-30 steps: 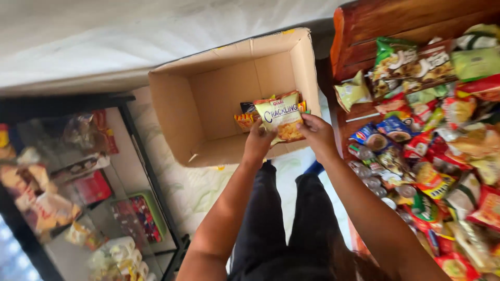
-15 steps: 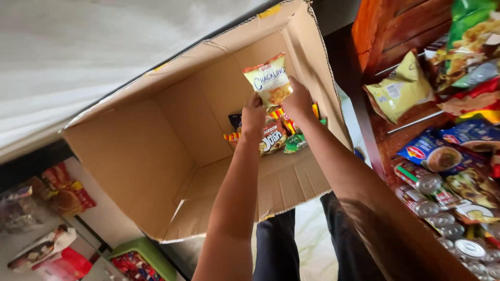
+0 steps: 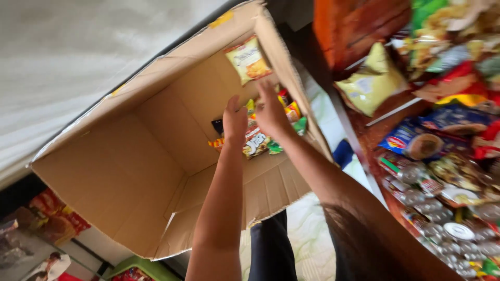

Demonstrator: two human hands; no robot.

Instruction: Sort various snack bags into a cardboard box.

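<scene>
A large open cardboard box lies tipped toward me. Both of my arms reach into it. My left hand and my right hand are side by side, fingers spread, holding nothing. A yellow snack packet is just above my fingertips, apart from them, in front of the box's far wall. Whether it touches that wall I cannot tell. Beneath my hands, a small heap of colourful snack packets lies in the box's far corner.
To the right, a wooden shelf carries many snack packets, among them a yellow bag, and several silver cans. White cloth lies behind the box. More packets sit at the lower left.
My hands held the yellow snack packet over the box before; now they have let go and it is above my open fingers. The box has come closer in view.
</scene>
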